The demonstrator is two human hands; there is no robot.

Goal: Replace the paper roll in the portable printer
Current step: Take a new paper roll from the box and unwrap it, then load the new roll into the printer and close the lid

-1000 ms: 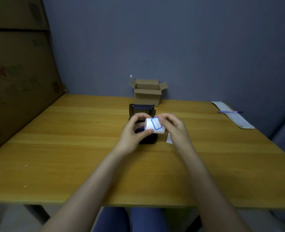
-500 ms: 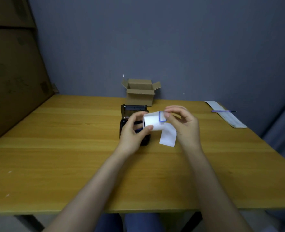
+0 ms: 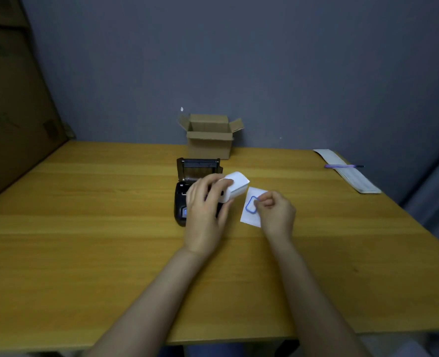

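A black portable printer [image 3: 181,202] stands mid-table with its lid [image 3: 199,167] raised toward the wall. My left hand [image 3: 205,210] holds a white paper roll [image 3: 235,186] just above the printer's right side, hiding most of the paper bay. A loose white tail of paper [image 3: 250,217] hangs from the roll to the right. My right hand [image 3: 275,213] pinches a blue rubber band [image 3: 251,204] in front of that tail, clear of the roll.
An open cardboard box [image 3: 209,140] stands behind the printer against the wall. A long paper strip [image 3: 352,176] with a purple pen [image 3: 342,166] across it lies at the table's far right. Large cardboard sheets [image 3: 12,99] lean on the left.
The blue rubber band has come off the roll in my right hand, which moved down and to the right. The paper tail has unrolled. My left hand keeps the roll over the printer.
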